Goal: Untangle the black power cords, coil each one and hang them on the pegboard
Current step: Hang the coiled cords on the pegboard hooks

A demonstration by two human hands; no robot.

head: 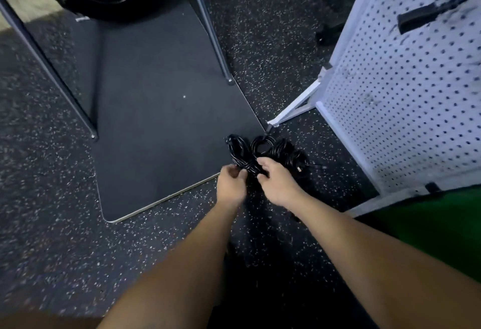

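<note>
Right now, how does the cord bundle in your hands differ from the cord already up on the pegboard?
The cord bundle sits low at the black mat's corner, while the hung cord is up on the pegboard. The bundle is a wrapped, knotted mass of loops; of the hung cord only a plug end and a short length show. The left hand and right hand grip the bundle; nothing touches the hung cord. Both are black.

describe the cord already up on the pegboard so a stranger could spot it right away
Start at the white pegboard standing on the right of the speckled floor. Near its upper right a single black cord runs across the holes, ending in a chunky black plug. Unlike the tangled bundle on the floor between the hands, it hangs alone.
</note>
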